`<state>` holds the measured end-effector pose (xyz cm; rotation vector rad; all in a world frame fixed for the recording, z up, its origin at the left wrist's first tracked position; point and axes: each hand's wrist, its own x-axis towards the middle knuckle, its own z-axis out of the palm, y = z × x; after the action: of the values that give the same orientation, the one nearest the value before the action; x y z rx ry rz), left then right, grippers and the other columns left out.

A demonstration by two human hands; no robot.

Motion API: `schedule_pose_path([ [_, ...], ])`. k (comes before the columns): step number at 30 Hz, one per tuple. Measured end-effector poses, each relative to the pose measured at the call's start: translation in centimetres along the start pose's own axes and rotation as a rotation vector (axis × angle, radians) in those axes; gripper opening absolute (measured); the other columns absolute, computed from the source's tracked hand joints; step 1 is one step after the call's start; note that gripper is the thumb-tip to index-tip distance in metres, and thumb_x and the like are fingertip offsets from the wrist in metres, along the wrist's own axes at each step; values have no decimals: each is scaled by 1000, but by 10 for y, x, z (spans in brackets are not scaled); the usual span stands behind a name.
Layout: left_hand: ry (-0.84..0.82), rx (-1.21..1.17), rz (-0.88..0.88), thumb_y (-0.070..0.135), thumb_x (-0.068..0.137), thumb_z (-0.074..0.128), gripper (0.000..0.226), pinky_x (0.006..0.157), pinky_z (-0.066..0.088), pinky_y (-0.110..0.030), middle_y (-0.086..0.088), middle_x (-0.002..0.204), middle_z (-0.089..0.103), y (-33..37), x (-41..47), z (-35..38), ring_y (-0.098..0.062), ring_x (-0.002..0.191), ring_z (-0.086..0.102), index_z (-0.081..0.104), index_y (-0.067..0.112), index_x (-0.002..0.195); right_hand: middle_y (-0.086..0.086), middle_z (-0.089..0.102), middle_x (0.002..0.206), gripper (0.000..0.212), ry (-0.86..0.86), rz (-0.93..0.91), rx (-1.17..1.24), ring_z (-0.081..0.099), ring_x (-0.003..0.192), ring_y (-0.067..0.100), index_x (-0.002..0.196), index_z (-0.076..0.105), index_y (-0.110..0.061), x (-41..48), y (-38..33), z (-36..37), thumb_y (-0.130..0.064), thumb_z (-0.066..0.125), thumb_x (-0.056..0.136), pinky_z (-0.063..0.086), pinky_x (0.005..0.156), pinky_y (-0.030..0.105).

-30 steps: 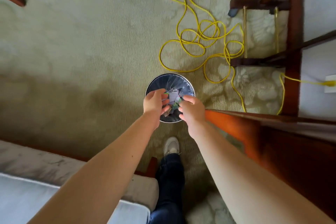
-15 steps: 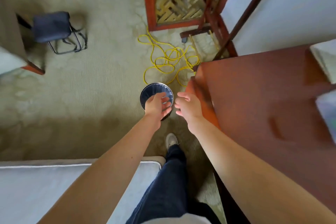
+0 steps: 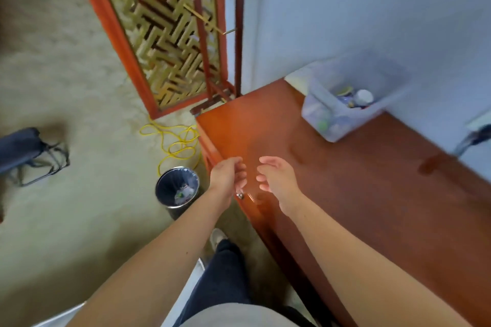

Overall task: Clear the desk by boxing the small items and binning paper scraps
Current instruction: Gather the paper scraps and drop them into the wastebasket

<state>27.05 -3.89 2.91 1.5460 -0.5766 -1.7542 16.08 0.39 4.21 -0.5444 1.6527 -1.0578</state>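
A round dark bin (image 3: 177, 188) with a plastic liner stands on the carpet beside the desk's left end, with paper scraps (image 3: 183, 192) lying inside. On the reddish wooden desk (image 3: 358, 194), a clear plastic box (image 3: 345, 103) holding several small items sits near the wall. My left hand (image 3: 228, 176) hovers over the desk's left edge, fingers loosely curled, holding nothing. My right hand (image 3: 276, 176) floats just right of it above the desk top, fingers relaxed, also holding nothing.
A yellow cable (image 3: 175, 143) lies coiled on the carpet behind the bin. A wooden lattice screen (image 3: 164, 34) stands against the wall corner. A dark folding stool (image 3: 24, 151) sits far left. My leg and shoe (image 3: 220, 247) are below the hands.
The scraps left my hands and lie in the bin. Both hands rose away from the bin and moved right over the desk edge as my view swung up.
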Motion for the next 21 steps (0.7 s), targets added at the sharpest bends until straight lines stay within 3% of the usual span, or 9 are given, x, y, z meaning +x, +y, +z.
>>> schedule_pose_path([
  [7,-186,236,-1,16,95,51,14,62,50,-26,-4,78,62,-26,-69,79,-14,64,55,64,10,98,2,63,102,20,172,-48,92,60,77,12,108,61,-18,-48,11,-106,-7,55,92,51,65,24],
  [12,-311,335,-45,14,94,48,12,57,46,-24,-2,75,61,-42,-105,134,-12,54,51,60,15,94,6,63,90,22,329,-47,157,55,65,12,109,62,-10,-76,13,-164,-3,52,91,46,54,22],
  [21,-572,601,-101,16,95,53,8,62,46,-25,-2,79,61,-68,-123,202,-12,62,54,59,13,99,4,61,94,22,610,12,329,54,66,12,109,60,-12,-95,27,-224,-5,49,92,46,56,22],
])
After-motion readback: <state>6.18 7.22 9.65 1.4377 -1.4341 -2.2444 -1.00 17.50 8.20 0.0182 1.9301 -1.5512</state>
